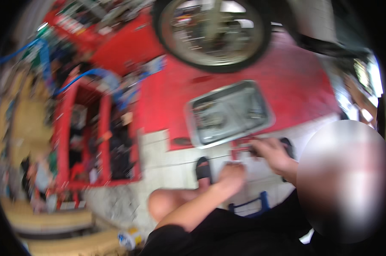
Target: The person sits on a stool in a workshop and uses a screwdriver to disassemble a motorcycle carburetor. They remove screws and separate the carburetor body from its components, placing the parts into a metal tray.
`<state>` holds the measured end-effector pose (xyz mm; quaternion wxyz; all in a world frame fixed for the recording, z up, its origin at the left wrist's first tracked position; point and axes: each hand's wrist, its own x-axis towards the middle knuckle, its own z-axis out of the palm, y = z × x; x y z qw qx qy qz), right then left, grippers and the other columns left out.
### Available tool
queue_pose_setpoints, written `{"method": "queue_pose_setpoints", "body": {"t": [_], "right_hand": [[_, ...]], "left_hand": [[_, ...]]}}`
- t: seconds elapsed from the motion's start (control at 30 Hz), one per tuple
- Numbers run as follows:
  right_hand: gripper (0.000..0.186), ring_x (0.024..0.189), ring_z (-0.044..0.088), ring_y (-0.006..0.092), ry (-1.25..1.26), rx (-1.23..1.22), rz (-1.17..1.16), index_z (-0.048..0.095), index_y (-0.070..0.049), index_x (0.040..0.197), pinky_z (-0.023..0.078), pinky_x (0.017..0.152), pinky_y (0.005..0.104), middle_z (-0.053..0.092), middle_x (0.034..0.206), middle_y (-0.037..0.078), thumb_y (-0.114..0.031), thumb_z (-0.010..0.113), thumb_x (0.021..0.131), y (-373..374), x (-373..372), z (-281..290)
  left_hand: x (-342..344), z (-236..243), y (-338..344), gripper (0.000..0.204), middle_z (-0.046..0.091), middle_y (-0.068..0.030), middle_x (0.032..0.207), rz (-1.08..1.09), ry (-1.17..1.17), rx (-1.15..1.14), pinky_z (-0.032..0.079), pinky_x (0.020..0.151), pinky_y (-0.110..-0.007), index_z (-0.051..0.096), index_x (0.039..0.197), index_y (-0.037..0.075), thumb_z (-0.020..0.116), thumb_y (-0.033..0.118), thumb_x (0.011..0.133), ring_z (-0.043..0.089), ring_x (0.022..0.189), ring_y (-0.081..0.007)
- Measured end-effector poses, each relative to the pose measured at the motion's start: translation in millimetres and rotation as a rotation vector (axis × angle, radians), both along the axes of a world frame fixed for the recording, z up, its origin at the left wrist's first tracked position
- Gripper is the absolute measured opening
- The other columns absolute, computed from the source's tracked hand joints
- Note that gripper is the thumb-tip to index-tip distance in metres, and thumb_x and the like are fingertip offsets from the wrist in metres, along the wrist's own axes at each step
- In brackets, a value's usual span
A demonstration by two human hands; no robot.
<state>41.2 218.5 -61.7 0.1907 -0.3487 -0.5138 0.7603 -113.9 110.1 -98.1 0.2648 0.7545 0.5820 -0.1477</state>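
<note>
Motion blur softens much of the picture. My left hand is closed in a fist low in the middle, and a short red piece sticks up from its far side. To its right, my right hand is curled, its fingertips at a small dark object whose kind I cannot make out. Both hands are just on the near side of a grey metal tray. Several small metal parts lie in the tray, which rests on a red platform.
A spoked-looking motorcycle wheel stands on the platform beyond the tray. On the left is a red tool cart with dark items and a blue hose. A blue stool and a yellow-white can are near me.
</note>
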Motion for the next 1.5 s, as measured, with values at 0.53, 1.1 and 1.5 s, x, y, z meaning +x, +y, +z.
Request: {"method": "queue_pose_setpoints", "body": {"t": [0.53, 1.1, 1.5], "right_hand": [[0.03, 0.062, 0.061, 0.0158, 0.052, -0.085, -0.114, 0.066, -0.002, 0.097, 0.047, 0.054, 0.032, 0.065, 0.078, 0.005, -0.028, 0.052, 0.094, -9, -15, -26], [0.033, 0.06, 0.057, 0.0142, 0.103, -0.082, -0.119, 0.065, 0.001, 0.083, 0.046, 0.055, 0.0306, 0.061, 0.069, 0.005, -0.027, 0.053, 0.095, -11, -21, -30], [0.032, 0.061, 0.057, 0.0132, 0.105, -0.104, -0.109, 0.068, 0.001, 0.085, 0.046, 0.056, 0.0298, 0.065, 0.074, 0.004, -0.026, 0.052, 0.095, -13, -19, -32]], "left_hand": [[-1, -9, -3, 0.059, 0.063, -0.0189, 0.11, -0.223, 0.083, 0.124, 0.051, 0.084, -0.049, 0.052, 0.129, 0.004, 0.063, 0.045, 0.087, 0.064, 0.097, -0.037], [-1, -5, -3, 0.06, 0.062, -0.0191, 0.114, -0.189, 0.058, 0.116, 0.05, 0.087, -0.047, 0.051, 0.133, 0.005, 0.063, 0.042, 0.088, 0.063, 0.099, -0.0366], [-2, -9, -5, 0.057, 0.062, -0.0196, 0.112, -0.193, 0.03, 0.157, 0.05, 0.086, -0.048, 0.054, 0.127, 0.003, 0.065, 0.042, 0.087, 0.063, 0.098, -0.0375]]}}
